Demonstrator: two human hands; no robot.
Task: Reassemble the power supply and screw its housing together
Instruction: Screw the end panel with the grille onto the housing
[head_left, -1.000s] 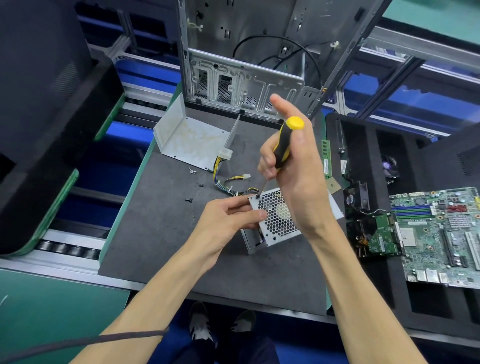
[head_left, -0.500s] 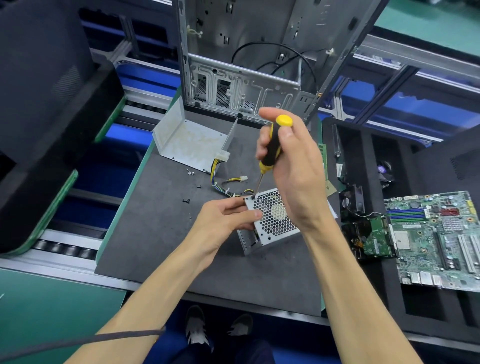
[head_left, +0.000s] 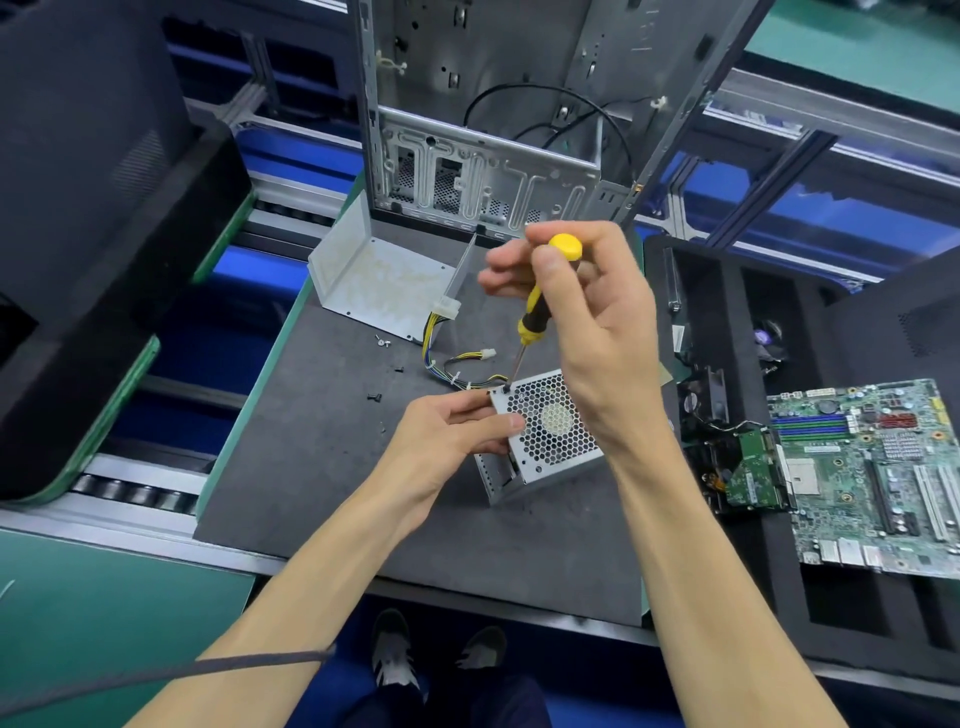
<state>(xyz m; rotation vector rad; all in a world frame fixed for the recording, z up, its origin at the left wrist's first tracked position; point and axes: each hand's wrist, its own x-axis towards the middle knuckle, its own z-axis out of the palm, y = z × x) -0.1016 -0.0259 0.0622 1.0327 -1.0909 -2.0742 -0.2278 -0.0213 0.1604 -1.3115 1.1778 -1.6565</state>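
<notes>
A silver power supply (head_left: 545, 441) with a honeycomb fan grille stands on the dark grey mat (head_left: 322, 467). My left hand (head_left: 452, 441) grips its left edge, thumb on the grille. My right hand (head_left: 587, 332) holds a yellow and black screwdriver (head_left: 537, 306) upright. The tip sits on a dark screw (head_left: 506, 387) at the grille's far left corner. A bundle of coloured cables (head_left: 457, 364) runs from the unit toward the back. Its loose L-shaped metal cover (head_left: 374, 280) lies behind, at the left.
Several loose screws (head_left: 384, 364) lie on the mat left of the cables. An open computer case (head_left: 493, 130) stands at the back. A black foam tray (head_left: 831, 519) on the right holds a motherboard (head_left: 872, 467), a drive and a fan. Dark foam bins (head_left: 93, 208) stand left.
The screwdriver has swung from tilted to nearly upright, and its tip has come down onto the corner screw. My left hand keeps its hold on the power supply.
</notes>
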